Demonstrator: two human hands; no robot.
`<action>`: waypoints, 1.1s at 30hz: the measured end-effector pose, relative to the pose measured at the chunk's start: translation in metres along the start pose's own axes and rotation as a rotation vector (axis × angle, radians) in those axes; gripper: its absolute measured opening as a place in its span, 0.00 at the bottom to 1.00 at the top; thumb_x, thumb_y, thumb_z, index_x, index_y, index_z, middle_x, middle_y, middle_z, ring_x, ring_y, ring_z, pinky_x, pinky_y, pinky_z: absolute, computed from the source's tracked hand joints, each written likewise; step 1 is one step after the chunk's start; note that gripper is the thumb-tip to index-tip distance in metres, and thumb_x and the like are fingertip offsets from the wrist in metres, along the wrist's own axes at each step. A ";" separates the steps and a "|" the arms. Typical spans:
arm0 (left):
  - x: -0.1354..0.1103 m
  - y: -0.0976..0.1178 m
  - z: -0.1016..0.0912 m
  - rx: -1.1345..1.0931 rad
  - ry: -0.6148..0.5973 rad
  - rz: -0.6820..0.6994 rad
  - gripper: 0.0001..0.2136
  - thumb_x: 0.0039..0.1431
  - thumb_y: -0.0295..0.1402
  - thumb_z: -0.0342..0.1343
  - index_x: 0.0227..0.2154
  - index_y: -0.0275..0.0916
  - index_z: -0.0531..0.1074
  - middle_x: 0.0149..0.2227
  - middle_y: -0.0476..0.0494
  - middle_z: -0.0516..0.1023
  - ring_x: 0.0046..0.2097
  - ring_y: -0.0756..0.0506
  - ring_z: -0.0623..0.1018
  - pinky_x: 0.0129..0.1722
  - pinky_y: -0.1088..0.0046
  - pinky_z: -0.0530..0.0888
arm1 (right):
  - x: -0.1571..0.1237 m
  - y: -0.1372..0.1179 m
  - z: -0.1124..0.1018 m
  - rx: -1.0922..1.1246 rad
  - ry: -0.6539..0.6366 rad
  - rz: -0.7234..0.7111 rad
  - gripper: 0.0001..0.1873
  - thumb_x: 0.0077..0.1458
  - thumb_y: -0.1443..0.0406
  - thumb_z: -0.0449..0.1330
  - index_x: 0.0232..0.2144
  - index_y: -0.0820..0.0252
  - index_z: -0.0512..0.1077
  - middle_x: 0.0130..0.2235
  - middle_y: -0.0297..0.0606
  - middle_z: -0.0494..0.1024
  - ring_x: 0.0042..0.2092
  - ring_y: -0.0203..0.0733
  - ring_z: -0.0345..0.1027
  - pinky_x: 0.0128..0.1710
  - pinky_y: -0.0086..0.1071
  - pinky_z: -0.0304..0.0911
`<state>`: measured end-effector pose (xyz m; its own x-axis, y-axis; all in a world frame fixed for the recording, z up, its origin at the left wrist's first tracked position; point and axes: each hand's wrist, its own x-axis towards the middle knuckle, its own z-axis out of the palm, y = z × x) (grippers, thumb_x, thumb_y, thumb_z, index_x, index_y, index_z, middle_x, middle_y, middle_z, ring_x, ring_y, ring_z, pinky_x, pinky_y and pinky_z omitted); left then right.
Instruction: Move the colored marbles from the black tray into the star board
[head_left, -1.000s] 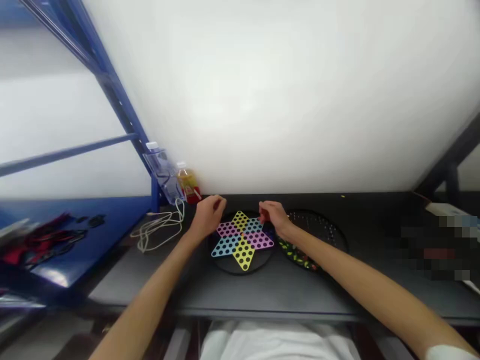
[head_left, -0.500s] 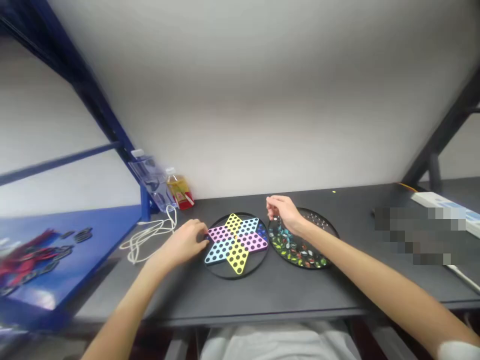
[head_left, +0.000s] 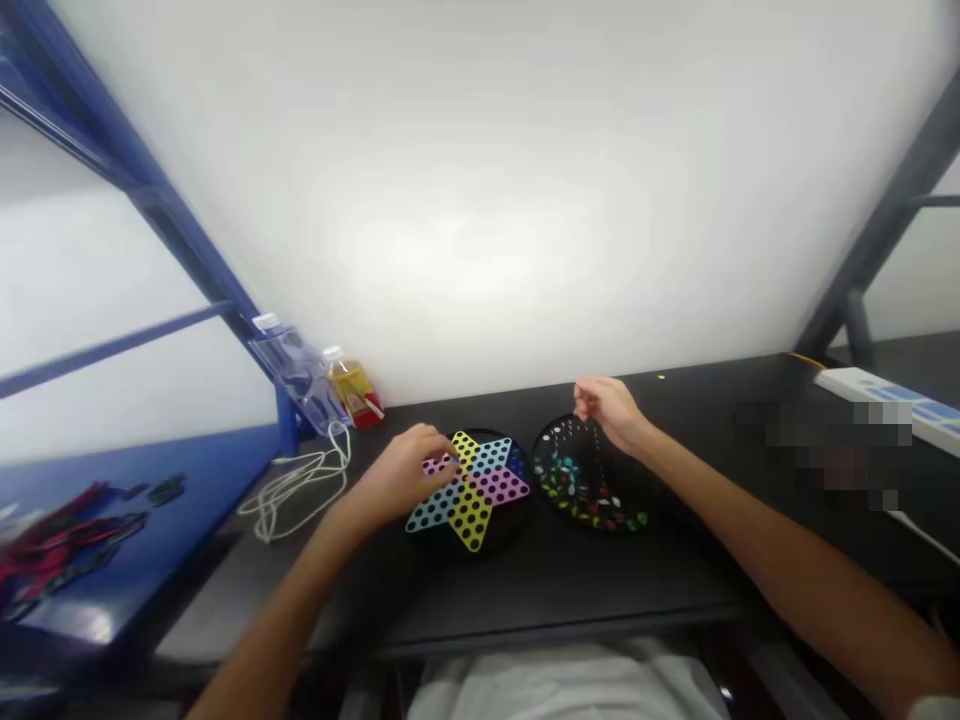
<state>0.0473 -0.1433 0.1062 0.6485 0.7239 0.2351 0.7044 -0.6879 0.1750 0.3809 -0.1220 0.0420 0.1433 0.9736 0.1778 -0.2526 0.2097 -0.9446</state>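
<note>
A Chinese checkers board (head_left: pixel 472 515) lies on the desk, its star in yellow, pink and light blue with dark holes. My left hand (head_left: pixel 412 470) reaches over the board's left pink point, fingers pinched, a small dark-blue marble (head_left: pixel 453 459) showing at the tips. More blue marbles (head_left: pixel 516 465) lie by the board's right rim. To the right stands a round black tray (head_left: pixel 616 478) with many coloured glass marbles (head_left: pixel 570 480), mostly along its left and front. Above that tray's back edge, my right hand (head_left: pixel 607 408) is closed with curled fingers; what it holds, if anything, is hidden.
White cable (head_left: pixel 300 485) lies coiled left of the board. A clear pitcher (head_left: pixel 300 375) and a bottle of yellow liquid (head_left: pixel 352 385) stand by the wall. On the right are a power strip (head_left: pixel 892 395) and a pixelated dark patch. A blue surface (head_left: pixel 202 465) adjoins the desk at left.
My left hand has moved right, from the board's left rim onto the star. My right hand has shifted right and back, away from the tray's left part.
</note>
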 end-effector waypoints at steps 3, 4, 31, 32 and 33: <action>0.031 0.029 0.014 -0.099 -0.058 0.136 0.09 0.58 0.38 0.54 0.33 0.42 0.78 0.33 0.44 0.76 0.38 0.45 0.74 0.40 0.70 0.70 | -0.001 0.003 0.000 -0.048 -0.024 -0.004 0.15 0.51 0.57 0.62 0.20 0.62 0.69 0.18 0.32 0.67 0.20 0.32 0.59 0.20 0.28 0.58; 0.040 0.036 0.021 -0.122 -0.072 0.175 0.09 0.58 0.38 0.55 0.33 0.42 0.78 0.34 0.44 0.76 0.39 0.45 0.75 0.40 0.70 0.70 | -0.001 0.004 0.000 -0.063 -0.035 -0.001 0.16 0.51 0.56 0.62 0.21 0.62 0.69 0.18 0.32 0.67 0.20 0.32 0.59 0.20 0.28 0.58; 0.047 0.026 0.061 -0.211 0.017 0.219 0.09 0.55 0.39 0.59 0.35 0.42 0.78 0.40 0.43 0.76 0.46 0.43 0.73 0.48 0.66 0.70 | -0.011 0.005 -0.005 -1.063 -0.430 -0.324 0.09 0.55 0.63 0.57 0.30 0.60 0.77 0.28 0.36 0.78 0.30 0.38 0.68 0.33 0.30 0.59; 0.046 0.031 0.062 -0.222 0.003 0.227 0.08 0.55 0.39 0.60 0.36 0.42 0.78 0.40 0.43 0.75 0.46 0.43 0.73 0.49 0.65 0.70 | -0.011 0.006 -0.006 -1.064 -0.428 -0.327 0.09 0.55 0.63 0.57 0.30 0.61 0.77 0.28 0.36 0.78 0.30 0.38 0.68 0.33 0.30 0.59; 0.045 0.034 0.063 -0.231 -0.003 0.230 0.09 0.55 0.38 0.60 0.36 0.42 0.78 0.41 0.42 0.75 0.46 0.43 0.73 0.49 0.65 0.70 | -0.011 0.006 -0.007 -1.064 -0.426 -0.326 0.09 0.56 0.63 0.57 0.30 0.61 0.77 0.28 0.37 0.78 0.30 0.38 0.68 0.32 0.30 0.59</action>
<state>0.1181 -0.1307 0.0627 0.7843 0.5481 0.2908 0.4552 -0.8267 0.3305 0.3846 -0.1317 0.0327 -0.3268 0.8820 0.3396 0.6861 0.4685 -0.5565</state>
